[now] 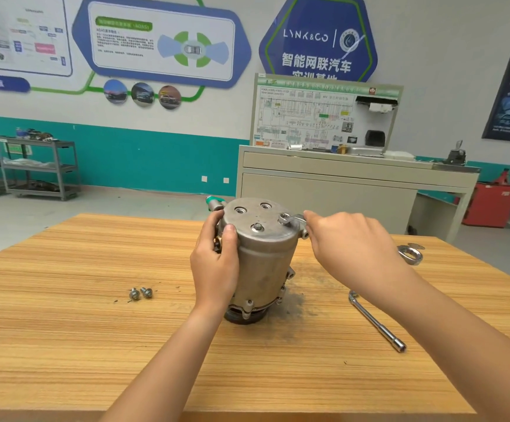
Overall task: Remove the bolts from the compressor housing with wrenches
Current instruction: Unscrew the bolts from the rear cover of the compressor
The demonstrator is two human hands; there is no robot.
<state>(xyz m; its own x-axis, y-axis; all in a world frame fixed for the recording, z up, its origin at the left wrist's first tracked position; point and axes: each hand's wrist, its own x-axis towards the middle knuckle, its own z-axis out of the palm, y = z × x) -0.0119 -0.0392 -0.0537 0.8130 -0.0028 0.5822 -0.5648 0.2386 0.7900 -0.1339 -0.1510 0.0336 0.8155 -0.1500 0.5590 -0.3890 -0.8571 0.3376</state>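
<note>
Midway through, judging by the top plate: 2 threaded holes [240, 210] already bare at the back, 1 flanged bolt [257, 227] seated at the front, and a 4th position on the right under the ring end of a small steel wrench [292, 220]. Upright on its dark lower end near the middle of the wooden table [65, 300]: the compressor housing [263, 269], a dull cast-metal cylinder, scuffed and grimy, with lugged ears round the lower rim. Bracing with the left hand [215, 266], clasped round the upper left flank, thumb on the shoulder. Grasping the wrench shank with the right hand [348, 242], fingers curled over it, most of the handle hidden beneath. Next, probably: swing the wrench to break that bolt loose, counter-hold firmly, keep the ring square on the head against slipping. Left of the housing and well apart, 2 bright loose bolts [134, 293] on the striped wood grain. To the right, a slim chromed extension bar [377, 322] and a large polished ring spanner [410, 254], both idle.
</note>
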